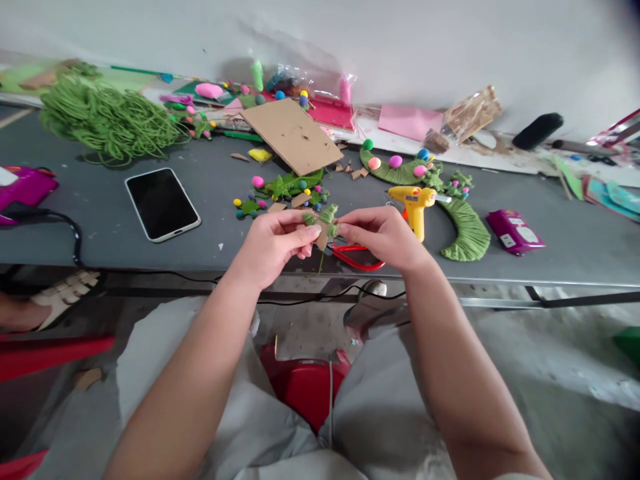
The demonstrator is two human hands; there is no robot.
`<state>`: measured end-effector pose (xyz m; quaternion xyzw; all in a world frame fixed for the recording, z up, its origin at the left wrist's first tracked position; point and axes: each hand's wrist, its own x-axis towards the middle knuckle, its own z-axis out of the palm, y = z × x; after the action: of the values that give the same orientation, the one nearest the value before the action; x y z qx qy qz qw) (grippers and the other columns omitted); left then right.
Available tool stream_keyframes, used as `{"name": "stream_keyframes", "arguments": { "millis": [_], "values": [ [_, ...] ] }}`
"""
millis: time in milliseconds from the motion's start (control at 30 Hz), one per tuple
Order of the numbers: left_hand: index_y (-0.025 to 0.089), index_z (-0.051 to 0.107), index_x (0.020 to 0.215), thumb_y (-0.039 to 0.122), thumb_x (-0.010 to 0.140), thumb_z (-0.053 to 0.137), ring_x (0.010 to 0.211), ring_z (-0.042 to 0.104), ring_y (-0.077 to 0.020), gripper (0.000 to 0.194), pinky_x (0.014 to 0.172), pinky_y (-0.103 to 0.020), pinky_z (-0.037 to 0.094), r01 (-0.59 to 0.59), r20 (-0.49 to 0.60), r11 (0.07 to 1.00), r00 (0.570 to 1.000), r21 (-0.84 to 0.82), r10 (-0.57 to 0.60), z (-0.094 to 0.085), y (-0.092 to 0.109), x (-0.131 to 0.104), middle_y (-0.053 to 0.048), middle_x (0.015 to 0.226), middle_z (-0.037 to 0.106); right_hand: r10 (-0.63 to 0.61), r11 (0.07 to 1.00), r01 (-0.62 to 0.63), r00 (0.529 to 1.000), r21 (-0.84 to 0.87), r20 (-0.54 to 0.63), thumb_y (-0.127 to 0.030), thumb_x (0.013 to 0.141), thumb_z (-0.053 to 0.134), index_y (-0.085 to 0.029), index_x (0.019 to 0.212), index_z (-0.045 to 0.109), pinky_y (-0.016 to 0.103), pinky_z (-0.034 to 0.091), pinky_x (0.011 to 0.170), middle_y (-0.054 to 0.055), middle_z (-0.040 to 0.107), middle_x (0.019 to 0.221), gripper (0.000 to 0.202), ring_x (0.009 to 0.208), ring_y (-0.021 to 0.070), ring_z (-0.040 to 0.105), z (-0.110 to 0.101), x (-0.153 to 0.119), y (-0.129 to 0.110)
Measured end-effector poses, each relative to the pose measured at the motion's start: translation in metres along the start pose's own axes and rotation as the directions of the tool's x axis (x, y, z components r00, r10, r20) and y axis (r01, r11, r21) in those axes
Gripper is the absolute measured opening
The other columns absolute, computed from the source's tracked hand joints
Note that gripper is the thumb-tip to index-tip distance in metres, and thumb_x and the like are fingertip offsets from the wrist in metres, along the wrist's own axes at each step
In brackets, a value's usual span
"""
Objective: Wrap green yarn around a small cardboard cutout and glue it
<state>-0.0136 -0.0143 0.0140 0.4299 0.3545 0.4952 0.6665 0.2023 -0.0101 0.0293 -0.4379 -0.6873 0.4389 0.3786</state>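
Left hand [260, 250], right hand [387, 233]: grip pinching cardboard star [323, 238] | risk: green yarn [328, 213] may slip off points | likely cause: uneven fingertip pressure

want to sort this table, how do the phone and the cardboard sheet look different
The phone has a dark screen with a pale edge; the cardboard sheet is plain brown with small dark specks.
The phone's corners are rounded, the cardboard sheet's are sharp.
The phone is smaller and has bare table around it, while the cardboard sheet lies among craft bits.
Both are flat, four-sided and set at an angle.
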Motion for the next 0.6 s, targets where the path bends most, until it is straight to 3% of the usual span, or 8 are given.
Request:
{"name": "stream_keyframes", "arguments": {
  "millis": [167,233,433,600],
  "values": [
    [0.015,0.079,0.092,0.024,0.077,0.083,0.053,0.059,-0.0104,0.018,0.050,-0.021,0.049,-0.067,0.014,0.927,0.998,0.369,0.067,0.001,0.001,-0.003,-0.003,0.071,0.069,0.037,0.994,-0.034,0.999,-0.104,0.023,-0.036,0.084,0.074,-0.014,0.086,0.080,0.025,0.036,0.052,0.000,0.063,0.064,0.023,0.057,0.0090,0.045,-0.008,0.000,-0.005],
    [0.016,0.078,0.090,0.025,0.079,0.081,0.054,0.062,-0.0124,0.014,0.052,-0.023,0.051,-0.094,-0.003,0.889,0.994,0.447,0.107,0.003,-0.003,-0.004,-0.003,0.071,0.070,0.053,0.989,-0.051,0.998,-0.137,0.017,-0.032,0.082,0.073,-0.014,0.081,0.079,0.024,0.034,0.050,-0.001,0.061,0.062,0.019,0.055,0.0081,0.043,-0.008,0.000,-0.007],
    [0.018,0.077,0.090,0.026,0.079,0.080,0.057,0.067,-0.0167,0.014,0.058,-0.027,0.056,-0.180,-0.099,0.848,0.960,0.499,0.262,0.009,-0.015,-0.003,-0.001,0.067,0.067,0.011,0.964,-0.028,0.998,-0.263,-0.066,-0.025,0.083,0.067,-0.014,0.074,0.075,0.024,0.033,0.052,-0.002,0.055,0.058,0.016,0.054,0.0082,0.039,0.002,-0.002,-0.011],
    [0.015,0.076,0.090,0.023,0.080,0.078,0.059,0.067,-0.0142,0.013,0.061,-0.025,0.056,-0.163,-0.178,0.896,0.950,0.413,0.255,0.015,-0.014,-0.001,-0.001,0.072,0.068,-0.049,0.929,0.029,0.998,-0.370,-0.046,-0.020,0.088,0.060,-0.015,0.080,0.074,0.025,0.038,0.060,-0.002,0.061,0.066,0.017,0.061,0.0100,0.045,0.019,-0.007,-0.011]
  ]
}}
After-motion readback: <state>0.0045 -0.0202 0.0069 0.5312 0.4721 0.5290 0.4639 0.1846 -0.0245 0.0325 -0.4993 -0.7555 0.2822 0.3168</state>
